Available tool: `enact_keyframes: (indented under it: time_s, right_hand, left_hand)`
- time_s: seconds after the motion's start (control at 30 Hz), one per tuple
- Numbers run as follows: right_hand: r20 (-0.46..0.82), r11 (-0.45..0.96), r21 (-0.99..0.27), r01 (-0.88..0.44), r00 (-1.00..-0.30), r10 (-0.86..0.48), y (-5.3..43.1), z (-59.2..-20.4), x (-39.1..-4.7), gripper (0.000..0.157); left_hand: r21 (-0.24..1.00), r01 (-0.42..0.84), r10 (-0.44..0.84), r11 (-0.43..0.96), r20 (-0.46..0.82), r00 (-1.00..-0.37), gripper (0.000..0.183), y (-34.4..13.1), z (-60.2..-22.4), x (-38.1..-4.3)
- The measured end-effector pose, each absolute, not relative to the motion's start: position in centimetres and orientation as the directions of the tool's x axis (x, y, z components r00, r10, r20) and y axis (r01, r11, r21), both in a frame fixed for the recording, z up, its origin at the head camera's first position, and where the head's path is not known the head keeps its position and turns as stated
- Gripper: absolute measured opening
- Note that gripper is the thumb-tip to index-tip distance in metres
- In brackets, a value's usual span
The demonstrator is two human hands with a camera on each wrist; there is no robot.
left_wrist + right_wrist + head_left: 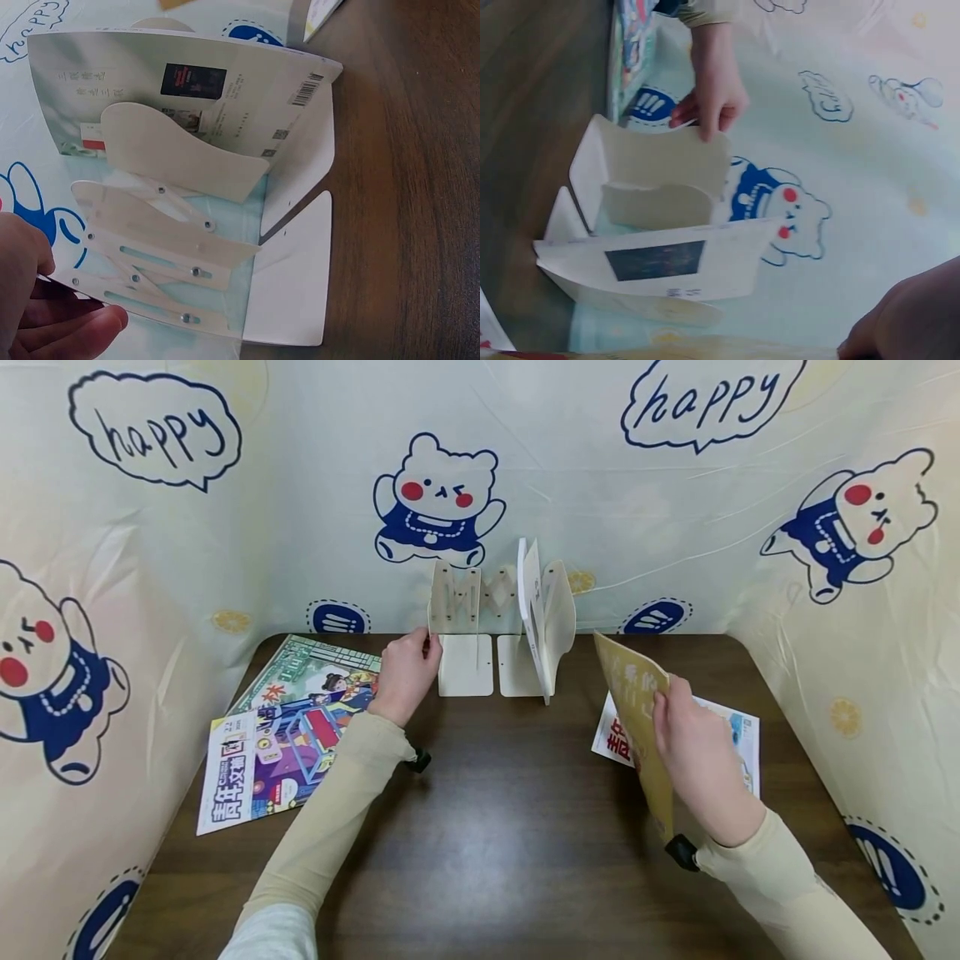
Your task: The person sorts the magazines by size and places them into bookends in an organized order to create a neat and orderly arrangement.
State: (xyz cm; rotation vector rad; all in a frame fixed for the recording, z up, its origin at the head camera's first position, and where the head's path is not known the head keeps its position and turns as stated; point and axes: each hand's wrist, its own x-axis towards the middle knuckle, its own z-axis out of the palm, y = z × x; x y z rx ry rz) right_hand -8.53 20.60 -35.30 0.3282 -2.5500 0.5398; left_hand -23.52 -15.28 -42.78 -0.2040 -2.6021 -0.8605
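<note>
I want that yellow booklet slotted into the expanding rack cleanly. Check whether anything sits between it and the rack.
Nothing visible blocks it. The right hand holds the yellow booklet upright just right of the rack, with bare table between them. One white booklet already stands in the rack's right section; the left hand grips the rack's left end plate.
</note>
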Motion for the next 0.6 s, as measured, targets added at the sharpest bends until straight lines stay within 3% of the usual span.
enact_keyframes:
  time_s: [0.33, 0.6]
  right_hand:
    - [0.742, 0.886, -0.231, -0.402, -0.662, -0.107, 21.4, -33.9, -7.2, 0.025]
    - [0.764, 0.865, -0.22, -0.452, -0.63, -0.135, 21.0, -33.1, -6.0, 0.031]
  left_hand:
    - [0.542, 0.246, 0.015, 0.803, 0.394, -0.919, 0.031, -15.2, -42.6, -23.4]
    - [0.53, 0.264, 0.019, 0.806, 0.422, -0.906, 0.029, -15.2, -42.8, -23.5]
